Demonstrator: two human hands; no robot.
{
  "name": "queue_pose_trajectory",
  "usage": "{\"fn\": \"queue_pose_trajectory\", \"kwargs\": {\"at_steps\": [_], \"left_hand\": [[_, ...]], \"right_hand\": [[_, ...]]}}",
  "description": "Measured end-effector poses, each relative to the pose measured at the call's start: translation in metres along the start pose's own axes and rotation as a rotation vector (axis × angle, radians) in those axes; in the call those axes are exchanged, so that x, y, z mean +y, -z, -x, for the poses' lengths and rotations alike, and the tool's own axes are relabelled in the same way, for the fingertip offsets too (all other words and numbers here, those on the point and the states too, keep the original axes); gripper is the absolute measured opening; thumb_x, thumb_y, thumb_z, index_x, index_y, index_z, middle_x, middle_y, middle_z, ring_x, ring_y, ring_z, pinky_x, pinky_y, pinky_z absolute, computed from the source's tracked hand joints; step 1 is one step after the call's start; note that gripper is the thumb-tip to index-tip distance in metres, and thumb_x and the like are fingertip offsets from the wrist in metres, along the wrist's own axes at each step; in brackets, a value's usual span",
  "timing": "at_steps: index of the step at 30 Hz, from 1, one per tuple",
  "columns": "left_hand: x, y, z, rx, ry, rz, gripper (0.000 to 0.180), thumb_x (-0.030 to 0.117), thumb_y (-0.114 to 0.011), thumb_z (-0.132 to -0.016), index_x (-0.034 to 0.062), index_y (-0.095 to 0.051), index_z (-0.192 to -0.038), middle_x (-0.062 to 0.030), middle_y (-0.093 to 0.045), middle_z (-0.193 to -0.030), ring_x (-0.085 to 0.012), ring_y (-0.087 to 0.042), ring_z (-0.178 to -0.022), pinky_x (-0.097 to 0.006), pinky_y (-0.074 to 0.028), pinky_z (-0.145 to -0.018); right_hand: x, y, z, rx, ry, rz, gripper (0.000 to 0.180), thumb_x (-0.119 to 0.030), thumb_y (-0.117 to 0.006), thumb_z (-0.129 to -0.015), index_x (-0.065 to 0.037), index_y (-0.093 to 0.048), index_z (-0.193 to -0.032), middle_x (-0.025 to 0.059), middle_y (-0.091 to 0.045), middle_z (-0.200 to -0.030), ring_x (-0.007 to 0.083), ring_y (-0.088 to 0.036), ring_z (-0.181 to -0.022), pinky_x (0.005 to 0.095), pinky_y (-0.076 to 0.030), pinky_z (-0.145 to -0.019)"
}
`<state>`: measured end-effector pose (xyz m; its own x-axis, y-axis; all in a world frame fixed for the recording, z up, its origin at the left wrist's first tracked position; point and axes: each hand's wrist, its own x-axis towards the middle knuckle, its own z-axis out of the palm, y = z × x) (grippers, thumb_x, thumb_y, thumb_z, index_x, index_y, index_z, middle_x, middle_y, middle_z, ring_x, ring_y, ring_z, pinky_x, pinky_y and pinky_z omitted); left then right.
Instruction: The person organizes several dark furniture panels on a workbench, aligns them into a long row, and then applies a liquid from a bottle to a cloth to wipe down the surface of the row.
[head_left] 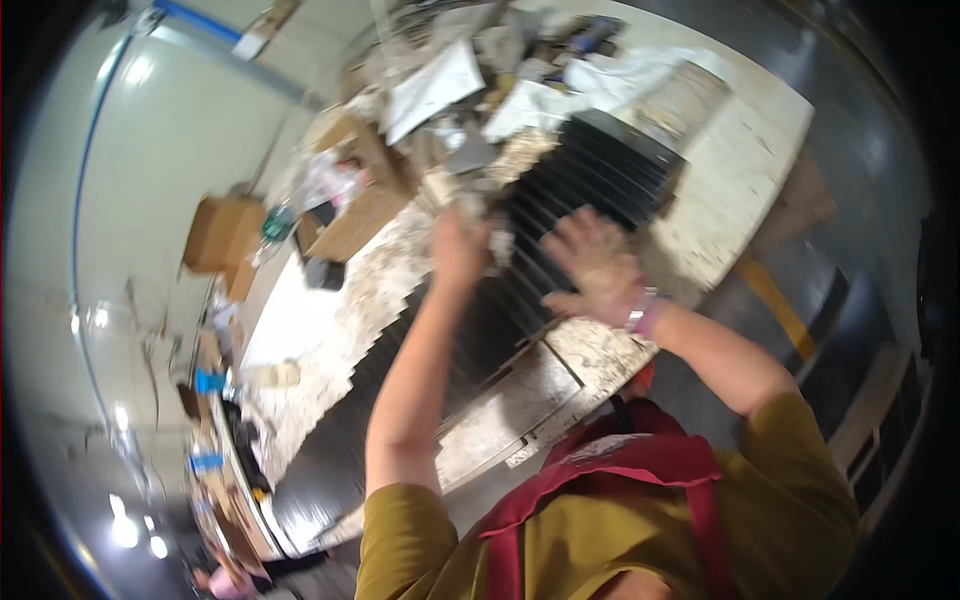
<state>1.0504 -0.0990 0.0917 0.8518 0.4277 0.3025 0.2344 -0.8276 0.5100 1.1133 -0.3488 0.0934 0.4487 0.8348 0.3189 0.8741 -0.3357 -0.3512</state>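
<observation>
Many long black strips [530, 270] lie side by side on the work table, their ends forming a stepped edge on the left. My right hand [597, 265] is spread over the strips, fingers apart and palm down, with nothing in its grip; motion smears it slightly. My left hand [462, 245] is closed near the far left edge of the strips. A pale, blurred thing [455, 190] shows at its fingertips; I cannot make out its kind. A black block-shaped piece [625, 140] lies at the far end of the strips.
Crumpled papers, a white sheet [435, 90] and scraps are heaped on the far side. Cardboard boxes [222, 240] and a small dark block [325, 273] stand to the left. The pale tabletop [765, 130] ends at a rounded right edge. Another person [232, 580] shows at lower left.
</observation>
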Motion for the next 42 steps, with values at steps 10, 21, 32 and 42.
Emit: {"fn": "queue_pose_trajectory", "kwargs": {"at_steps": [10,21,32,42], "left_hand": [[0.050,-0.073,0.002,-0.074,0.004,-0.246,0.067,0.029,-0.073,-0.075,0.0019,-0.044,-0.129,-0.0218,-0.043,-0.136,-0.0440,-0.040,-0.125,-0.051,-0.038,-0.100],[0.065,-0.096,-0.025,-0.118,-0.189,-0.179,0.045,0.023,-0.071,-0.073,0.0028,-0.053,-0.108,-0.0195,-0.057,-0.107,-0.0413,-0.054,-0.101,-0.049,-0.045,-0.084],[0.114,-0.163,-0.079,-0.214,-0.350,-0.110,0.062,0.039,-0.068,-0.079,0.0044,-0.048,-0.127,-0.0090,-0.037,-0.144,-0.0370,-0.031,-0.135,-0.055,-0.031,-0.103],[0.101,-0.139,-0.086,0.009,-0.590,0.034,0.061,0.034,-0.072,-0.072,0.0010,-0.049,-0.118,-0.0187,-0.047,-0.128,-0.0361,-0.044,-0.120,-0.047,-0.035,-0.100]], "right_hand": [[0.099,0.004,-0.009,0.107,-0.233,0.265,0.063,-0.031,-0.064,-0.083,-0.012,-0.042,-0.139,0.0199,-0.035,-0.144,0.0437,-0.028,-0.134,0.0528,-0.024,-0.109],[0.158,0.024,-0.020,0.002,-0.404,0.096,0.073,-0.042,-0.063,-0.082,-0.006,-0.037,-0.139,0.0175,-0.044,-0.136,0.0393,-0.038,-0.127,0.0439,-0.035,-0.106],[0.145,0.038,-0.045,-0.401,-0.667,0.086,0.063,-0.027,-0.067,-0.076,-0.001,-0.048,-0.131,0.0186,-0.050,-0.133,0.0361,-0.047,-0.123,0.0413,-0.039,-0.102],[0.170,0.002,-0.017,-0.070,-0.445,0.110,0.068,-0.022,-0.065,-0.083,-0.001,-0.035,-0.140,0.0209,-0.039,-0.142,0.0371,-0.036,-0.131,0.0411,-0.030,-0.110]]}}
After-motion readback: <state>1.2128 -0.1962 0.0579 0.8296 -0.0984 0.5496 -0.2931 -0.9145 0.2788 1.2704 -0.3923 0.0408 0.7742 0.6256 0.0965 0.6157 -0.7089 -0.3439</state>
